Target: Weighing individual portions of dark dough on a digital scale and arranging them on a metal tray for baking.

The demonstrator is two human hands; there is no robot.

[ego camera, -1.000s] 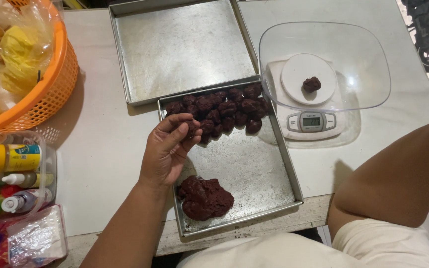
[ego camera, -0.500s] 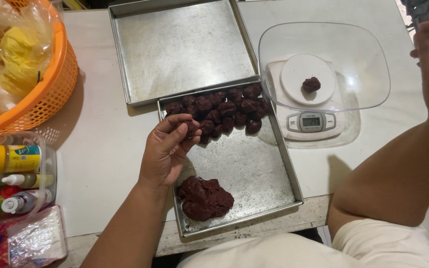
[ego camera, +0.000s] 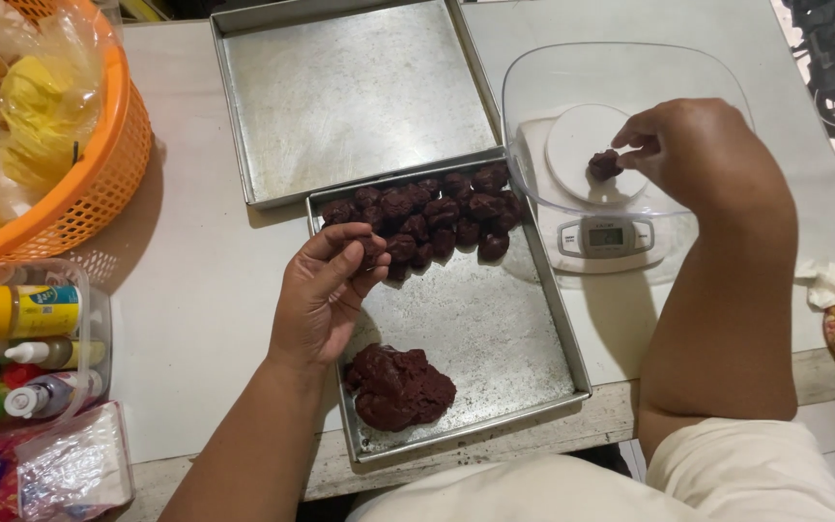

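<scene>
A small dark dough piece (ego camera: 603, 165) sits on the round white plate of the kitchen scale (ego camera: 599, 232), inside the clear bowl (ego camera: 533, 87) on top of it. The right hand (ego camera: 693, 150) reaches into the bowl, its grip closed on that piece between thumb and fingertips. To the left, the left hand (ego camera: 324, 295) hovers over the near metal tray (ego camera: 495, 329), its grip pinched shut on another dough bit (ego camera: 371, 249). A cluster of dough balls (ego camera: 437, 217) fills the tray's far end; a large dough lump (ego camera: 398, 387) lies at its near left corner. A second tray (ego camera: 355, 92) lies farther back. On the bench's (ego camera: 195, 290) left edge stand an orange basket (ego camera: 99, 184) and a box of colouring bottles (ego camera: 21, 358).
</scene>
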